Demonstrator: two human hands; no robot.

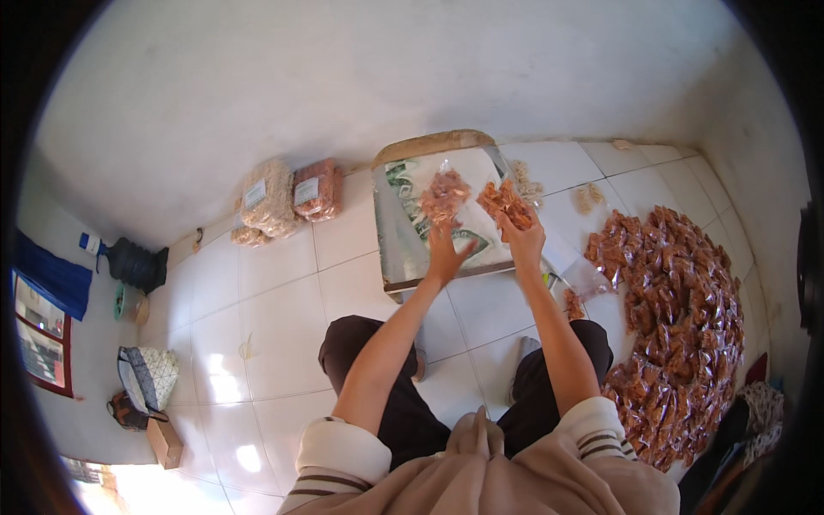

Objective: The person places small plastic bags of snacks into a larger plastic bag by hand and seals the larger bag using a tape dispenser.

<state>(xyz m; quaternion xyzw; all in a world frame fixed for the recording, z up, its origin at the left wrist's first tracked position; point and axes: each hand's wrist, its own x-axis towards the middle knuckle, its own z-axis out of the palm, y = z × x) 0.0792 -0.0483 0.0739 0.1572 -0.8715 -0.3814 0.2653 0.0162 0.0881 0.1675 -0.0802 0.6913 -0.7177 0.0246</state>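
My left hand touches the lower end of a clear bag of orange snack pieces over a low board covered with white and green sheeting; its thumb is spread out from the fingers. To the right, my right hand grips another bunch of orange snacks in clear plastic, fingers wrapped on its lower part. A few loose clear plastic bags and a small packet of orange pieces lie beside the board on the tiles.
Many filled snack bags cover the right floor. Large bags of pale and orange pieces stand by the back wall, and small pale packets lie behind. At left are a water jug, patterned bag and cardboard box.
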